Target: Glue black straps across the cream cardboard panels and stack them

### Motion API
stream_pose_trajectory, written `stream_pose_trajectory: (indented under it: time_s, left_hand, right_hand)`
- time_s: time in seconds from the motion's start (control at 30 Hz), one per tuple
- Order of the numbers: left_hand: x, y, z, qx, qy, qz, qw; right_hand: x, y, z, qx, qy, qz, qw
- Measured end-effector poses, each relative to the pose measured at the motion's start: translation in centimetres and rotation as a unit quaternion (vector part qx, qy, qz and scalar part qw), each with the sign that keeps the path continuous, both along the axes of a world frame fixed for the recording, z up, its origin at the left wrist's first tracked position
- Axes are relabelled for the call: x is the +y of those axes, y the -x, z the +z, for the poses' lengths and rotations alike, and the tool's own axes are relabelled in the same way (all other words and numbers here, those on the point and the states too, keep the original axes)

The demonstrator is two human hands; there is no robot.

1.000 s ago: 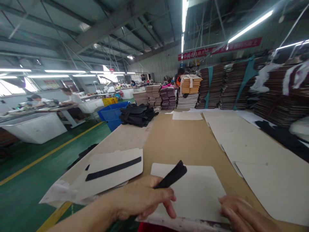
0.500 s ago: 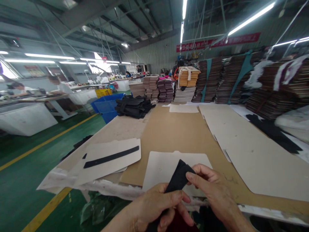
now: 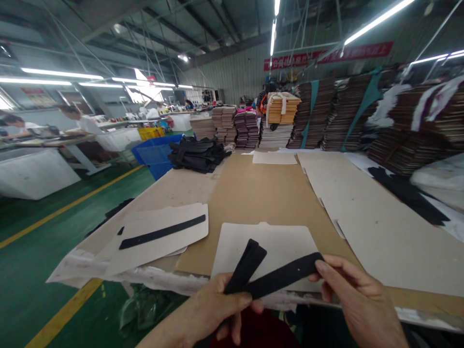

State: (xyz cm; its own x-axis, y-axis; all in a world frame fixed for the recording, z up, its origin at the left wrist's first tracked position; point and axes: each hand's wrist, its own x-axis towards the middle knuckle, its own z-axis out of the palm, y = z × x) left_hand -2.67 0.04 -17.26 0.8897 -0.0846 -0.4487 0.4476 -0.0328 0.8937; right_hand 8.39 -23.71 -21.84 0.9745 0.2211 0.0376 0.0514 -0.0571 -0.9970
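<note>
A black strip (image 3: 284, 275) spans the gap between my two grips, its long axis slanting from lower left to upper right and its right end the higher in my head view. My left grip (image 3: 213, 307) is closed, thumb uppermost, on the strip's left end and on a bundle of black strips (image 3: 250, 263). The bundle's free ends point up and to the right, so that bundle and strip diverge in a V from this grip. My right grip (image 3: 357, 290) pinches the strip's right end between thumb and fingers.

Beyond the strip, between the grips, I see a pale panel (image 3: 232, 237) lying flat; whether the strip touches it I cannot tell. To the left of my left grip lies a second panel (image 3: 174, 246) bearing a flat black band (image 3: 163, 233), its long axis nearly parallel to the held strip. Long pale sheets (image 3: 362, 208) extend beyond my right grip. All rest on the brown tabletop (image 3: 261, 188), at whose far left, well beyond my left grip, sits a black fabric pile (image 3: 197, 154).
</note>
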Motion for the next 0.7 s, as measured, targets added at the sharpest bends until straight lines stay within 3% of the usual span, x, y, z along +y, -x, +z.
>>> stream_pose_trajectory:
  time_s: [0.1, 0.17, 0.27, 0.4, 0.53, 0.7]
  left_hand:
    - [1.8, 1.4, 0.1, 0.024, -0.059, 0.017, 0.998]
    - [2.9, 1.8, 0.2, 0.036, -0.109, 0.04, 0.993]
    - [4.2, 1.4, 0.2, 0.012, -0.173, 0.095, 0.98]
    - [5.3, -0.6, -0.7, -0.04, -0.246, 0.162, 0.955]
    - [5.5, -2.4, -1.8, -0.053, -0.377, 0.199, 0.903]
    - [4.9, -3.5, -2.0, -0.059, -0.408, 0.198, 0.889]
  right_hand:
    - [-2.2, -0.4, -1.7, 0.06, -0.029, 0.04, 0.997]
    - [-3.2, -0.5, -2.3, 0.067, 0.001, 0.067, 0.996]
    - [-3.6, -1.1, -2.2, 0.038, 0.071, 0.043, 0.996]
    - [-2.4, -3.4, -1.1, -0.033, 0.158, -0.02, 0.987]
    - [-0.7, -5.5, -0.9, -0.079, 0.197, -0.032, 0.977]
    - [0.2, -6.4, -1.9, -0.095, 0.211, -0.027, 0.972]
